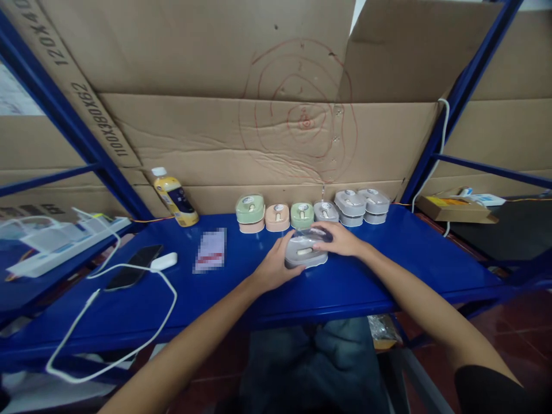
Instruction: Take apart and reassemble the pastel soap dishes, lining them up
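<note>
Between my two hands is a grey lidded box (307, 253) with a pale handle on top and a clear glossy cover. My left hand (276, 261) wraps round its left side, thumb along the near edge. My right hand (338, 238) grips the right and far side, fingers over the top. The box is just above or on the blue table; I cannot tell which. Behind it stands a row of similar boxes: a green one on a pink one (250, 213), a pink box (277, 217), a green box (302, 215), a grey box (326, 211) and grey stacks (350, 206) at the right.
A yellow drink bottle (176, 198) stands at the back left of the blue table (366, 282). A blurred card (210, 250), a dark phone (134, 267) and a looped white cable (170, 310) lie on the left. Cardboard (194, 138) walls the back; an open carton (457, 210) sits at right.
</note>
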`<state>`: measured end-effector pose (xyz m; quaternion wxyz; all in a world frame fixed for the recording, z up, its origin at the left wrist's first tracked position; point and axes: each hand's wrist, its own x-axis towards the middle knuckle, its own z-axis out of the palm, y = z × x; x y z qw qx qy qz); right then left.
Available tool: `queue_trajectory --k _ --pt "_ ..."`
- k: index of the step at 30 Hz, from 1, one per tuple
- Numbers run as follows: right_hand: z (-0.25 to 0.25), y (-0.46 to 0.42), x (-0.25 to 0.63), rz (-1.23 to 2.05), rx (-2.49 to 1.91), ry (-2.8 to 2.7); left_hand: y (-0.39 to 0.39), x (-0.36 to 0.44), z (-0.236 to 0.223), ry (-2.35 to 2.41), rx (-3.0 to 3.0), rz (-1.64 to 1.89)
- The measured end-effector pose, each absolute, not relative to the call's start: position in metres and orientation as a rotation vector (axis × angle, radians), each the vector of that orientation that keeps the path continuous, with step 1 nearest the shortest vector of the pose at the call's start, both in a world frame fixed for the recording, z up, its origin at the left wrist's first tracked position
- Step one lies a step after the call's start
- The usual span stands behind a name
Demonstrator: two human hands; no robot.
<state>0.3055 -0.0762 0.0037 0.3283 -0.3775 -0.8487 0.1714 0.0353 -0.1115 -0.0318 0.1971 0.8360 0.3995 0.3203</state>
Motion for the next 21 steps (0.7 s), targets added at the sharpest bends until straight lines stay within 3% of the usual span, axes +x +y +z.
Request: queue_trajectory --k 7,12,16,21 --pt "0.002 -0.062 0.346 0.471 -1.289 -2.016 -0.102 0.033 -0.035 1.074 2.488 0.821" --pt "0.0 -0.056 0.355 0.514 -1.365 -2.018 -0.094 0.029 -0.029 1.09 2.461 0.993" --pt "-0.001 -0.05 0.361 0.632 -1.371 -1.988 -0.077 0.017 -0.028 1.289 2.312 1.173" --pt "-0.006 -0.043 0.365 0.748 -1.333 -1.896 -0.067 0.01 -0.03 1.459 2.246 1.16"
